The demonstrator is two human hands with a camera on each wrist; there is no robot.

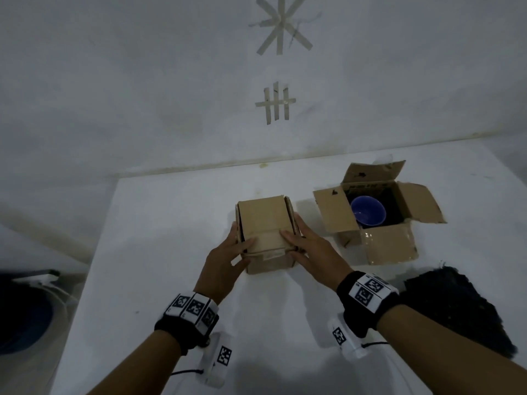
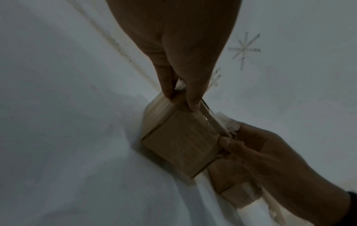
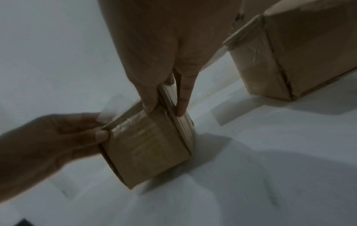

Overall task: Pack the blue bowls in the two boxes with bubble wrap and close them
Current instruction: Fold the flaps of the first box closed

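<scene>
Head: clasping the small box (image 1: 265, 229), flaps folded shut, on the bench (image 1: 171, 252) with left hand (image 1: 225, 255) and right hand (image 1: 313, 252). Remaining, seemingly: closing the open box (image 1: 370, 252), blue bowl (image 1: 368, 210) inside. Left wrist: pinching one flap edge. Right wrist: pinching the opposite edge.

The left hand (image 1: 228, 259) and the right hand (image 1: 312, 252) are gripping the smaller box (image 1: 263, 220) from either side, thumbs lying on its folded-down top flaps. It is sitting mid-way across the white surface (image 1: 159, 238). Just to its right, the larger box (image 1: 333, 209) is standing open, a blue bowl (image 1: 368, 213) resting inside. A dark ragged sheet (image 1: 456, 306) is lying beside the right forearm.
</scene>
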